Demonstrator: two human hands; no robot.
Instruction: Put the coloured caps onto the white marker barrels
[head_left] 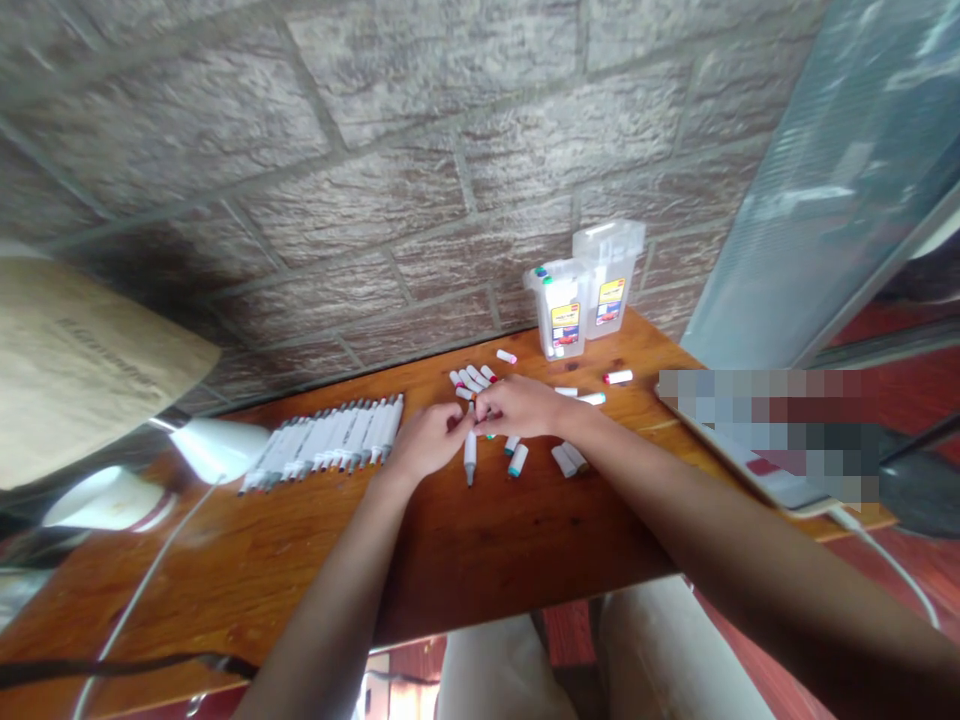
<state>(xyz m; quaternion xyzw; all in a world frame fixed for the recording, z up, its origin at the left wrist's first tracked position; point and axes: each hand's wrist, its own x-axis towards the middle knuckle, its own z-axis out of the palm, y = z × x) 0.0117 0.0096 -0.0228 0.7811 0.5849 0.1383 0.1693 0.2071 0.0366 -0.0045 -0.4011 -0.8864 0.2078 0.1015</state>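
Note:
A white marker with a grey lower end stands between my hands, above the wooden table. My left hand is closed, its thumb and fingers at the marker's left side. From the right, my right hand pinches at the marker's upper end; its fingertips partly hide that end. Loose marker caps lie around the hands: a teal-tipped cap, a pair of white caps, and several pink and red-tipped caps just behind. Left of my hands, several white markers lie side by side in a row.
Two clear plastic cases stand at the back against the stone-patterned wall. A laptop lies on the right. A white lamp, its cable and a paper bag are on the left. The table ends near my knees.

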